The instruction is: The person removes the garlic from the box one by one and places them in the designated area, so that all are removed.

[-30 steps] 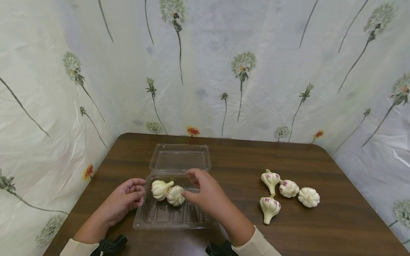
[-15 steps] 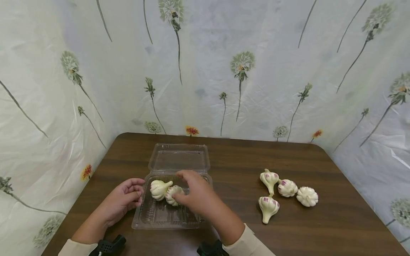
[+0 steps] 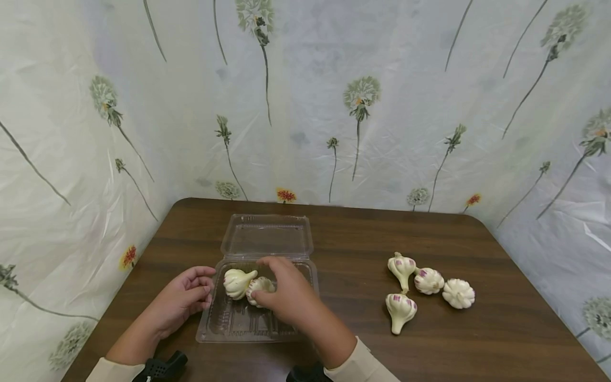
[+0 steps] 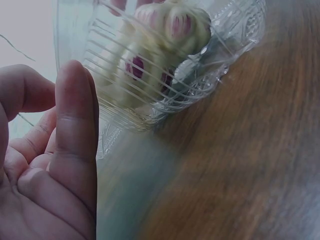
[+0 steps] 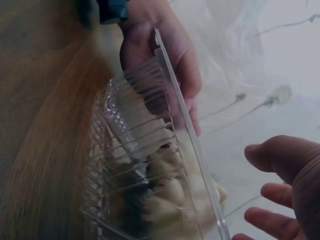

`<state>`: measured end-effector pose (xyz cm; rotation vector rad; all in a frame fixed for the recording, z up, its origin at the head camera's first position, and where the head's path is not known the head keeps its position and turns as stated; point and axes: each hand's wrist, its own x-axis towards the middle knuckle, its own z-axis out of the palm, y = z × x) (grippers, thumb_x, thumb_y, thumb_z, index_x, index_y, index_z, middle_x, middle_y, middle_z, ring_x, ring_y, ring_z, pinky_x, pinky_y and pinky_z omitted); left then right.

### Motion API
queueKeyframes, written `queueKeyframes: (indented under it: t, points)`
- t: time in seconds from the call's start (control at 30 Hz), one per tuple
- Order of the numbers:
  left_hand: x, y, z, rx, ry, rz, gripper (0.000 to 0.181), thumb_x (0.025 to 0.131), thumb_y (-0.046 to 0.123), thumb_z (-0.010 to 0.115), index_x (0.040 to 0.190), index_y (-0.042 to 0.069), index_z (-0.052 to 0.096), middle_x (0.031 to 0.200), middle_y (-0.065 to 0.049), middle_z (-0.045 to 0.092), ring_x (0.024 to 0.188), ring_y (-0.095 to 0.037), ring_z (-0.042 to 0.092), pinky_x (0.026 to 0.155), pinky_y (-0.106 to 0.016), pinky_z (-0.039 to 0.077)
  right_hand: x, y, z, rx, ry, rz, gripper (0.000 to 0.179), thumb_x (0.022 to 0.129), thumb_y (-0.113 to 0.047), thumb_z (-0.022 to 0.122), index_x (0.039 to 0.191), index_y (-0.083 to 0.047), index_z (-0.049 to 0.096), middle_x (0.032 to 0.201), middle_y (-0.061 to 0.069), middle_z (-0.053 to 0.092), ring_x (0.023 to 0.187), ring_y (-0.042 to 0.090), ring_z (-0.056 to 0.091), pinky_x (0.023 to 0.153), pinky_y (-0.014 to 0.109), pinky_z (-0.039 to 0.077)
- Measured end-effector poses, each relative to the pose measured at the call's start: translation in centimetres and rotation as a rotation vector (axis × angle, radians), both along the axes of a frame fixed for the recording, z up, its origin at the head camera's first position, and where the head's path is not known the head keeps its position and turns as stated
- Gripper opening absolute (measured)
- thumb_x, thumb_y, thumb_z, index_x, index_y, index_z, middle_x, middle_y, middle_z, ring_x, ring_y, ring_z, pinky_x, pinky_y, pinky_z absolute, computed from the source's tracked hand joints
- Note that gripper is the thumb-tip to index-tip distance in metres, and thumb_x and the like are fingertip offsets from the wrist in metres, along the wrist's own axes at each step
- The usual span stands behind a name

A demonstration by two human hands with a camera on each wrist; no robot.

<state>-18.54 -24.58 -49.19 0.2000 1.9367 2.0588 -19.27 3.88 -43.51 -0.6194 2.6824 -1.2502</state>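
At the lower centre of the head view, a clear box (image 3: 238, 326) sits on the brown table (image 3: 353, 233), its lid (image 3: 267, 236) folded back toward the top of the frame. Inside lie two garlic bulbs side by side: a left bulb (image 3: 236, 285), its stem pointing right, and a right bulb (image 3: 256, 287), partly hidden by the right hand (image 3: 288, 292). That hand reaches in from the lower right, thumb and fingers spread apart; whether it touches the bulb I cannot tell. The left hand (image 3: 186, 300) is just beside the box's left edge, fingers loosely bent, holding nothing. Four more bulbs (image 3: 429, 281) lie close together at the right of the frame.
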Motion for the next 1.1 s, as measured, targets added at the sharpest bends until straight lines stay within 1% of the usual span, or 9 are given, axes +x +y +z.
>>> queueKeyframes:
  t: [0.17, 0.27, 0.43, 0.7, 1.1]
  points:
    - [0.0, 0.0, -0.1, -0.003, -0.003, 0.001, 0.044, 0.107, 0.007, 0.056, 0.145, -0.005, 0.037, 0.106, -0.001, 0.059, 0.084, -0.012, 0.065, 0.076, -0.026, 0.061, -0.1, -0.3, -0.5, -0.005, 0.042, 0.012, 0.056, 0.09, -0.026, 0.084, 0.14, -0.013, 0.062, 0.144, 0.006, 0.059, 0.137, 0.027, 0.054, 0.112, 0.051, 0.047]
    - [0.0, 0.0, -0.1, -0.001, -0.003, 0.001, 0.044, 0.107, 0.007, 0.056, 0.145, -0.004, 0.037, 0.106, -0.001, 0.059, 0.084, -0.012, 0.065, 0.076, -0.026, 0.061, -0.2, -0.6, -0.9, 0.017, 0.068, 0.02, 0.058, 0.088, -0.024, 0.085, 0.139, -0.012, 0.062, 0.143, 0.006, 0.06, 0.136, 0.027, 0.054, 0.113, 0.05, 0.047]
    - [0.0, -0.1, -0.1, 0.002, 0.0, -0.003, 0.045, 0.107, 0.008, 0.056, 0.145, -0.004, 0.037, 0.106, -0.001, 0.06, 0.084, -0.012, 0.065, 0.076, -0.026, 0.061, -0.1, -0.7, -1.4, 0.054, 0.048, 0.013, 0.062, 0.088, -0.026, 0.086, 0.143, -0.014, 0.06, 0.147, 0.004, 0.057, 0.139, 0.028, 0.052, 0.113, 0.05, 0.047]
    - [0.0, 0.0, 0.1, 0.002, 0.012, -0.004, 0.043, 0.107, 0.007, 0.056, 0.144, -0.004, 0.038, 0.105, -0.001, 0.059, 0.083, -0.012, 0.065, 0.075, -0.025, 0.06, -0.3, -0.9, -1.8, 0.052, 0.037, -0.01, 0.059, 0.088, -0.027, 0.085, 0.14, -0.01, 0.062, 0.142, 0.007, 0.058, 0.133, 0.028, 0.056, 0.106, 0.047, 0.051]
    - [0.0, 0.0, -0.1, 0.017, 0.009, -0.009, 0.043, 0.107, 0.008, 0.057, 0.143, -0.004, 0.038, 0.104, 0.0, 0.06, 0.083, -0.012, 0.065, 0.075, -0.024, 0.06, -0.3, -1.0, -1.9, 0.087, 0.02, -0.004, 0.056, 0.09, -0.028, 0.084, 0.137, -0.008, 0.063, 0.142, 0.009, 0.058, 0.131, 0.029, 0.057, 0.104, 0.047, 0.052]
